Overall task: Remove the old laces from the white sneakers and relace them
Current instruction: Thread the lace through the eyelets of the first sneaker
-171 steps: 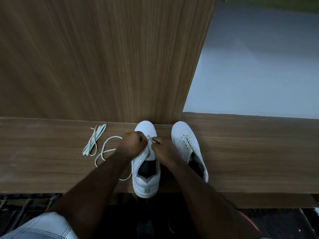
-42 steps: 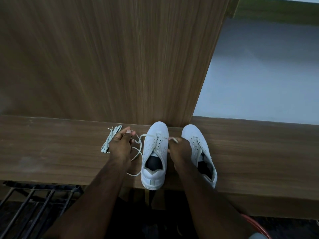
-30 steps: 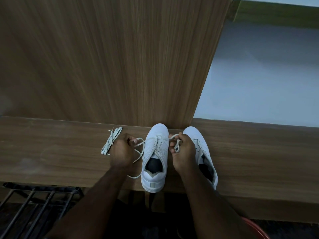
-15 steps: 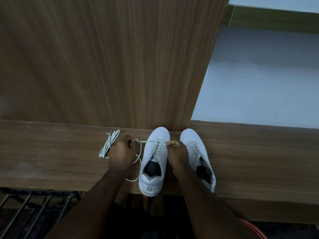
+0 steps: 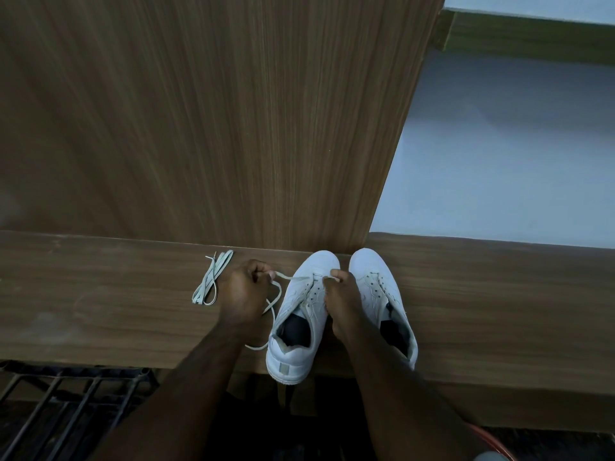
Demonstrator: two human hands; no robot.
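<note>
Two white sneakers stand side by side on a wooden ledge (image 5: 482, 294), toes against the wood panel. A white lace (image 5: 275, 296) runs through the front eyelets of the left sneaker (image 5: 301, 307). My left hand (image 5: 244, 291) pinches one end of that lace just left of the shoe. My right hand (image 5: 341, 297) pinches the other end between the two shoes. The slack loops down beside the left sneaker's heel. The right sneaker (image 5: 382, 291) has bare eyelets. A second lace (image 5: 213, 277), bundled, lies on the ledge further left.
A tall wooden panel (image 5: 216, 121) rises behind the ledge, with a pale wall (image 5: 499, 154) to its right. A black metal rack (image 5: 66, 404) sits below the ledge at lower left. A red rim (image 5: 489, 440) shows at the bottom right.
Both hands went from working at the left sneaker's eyelets to drawing the lace ends outward to each side, pulling the lace taut across the front eyelets. The view shifted slightly.
</note>
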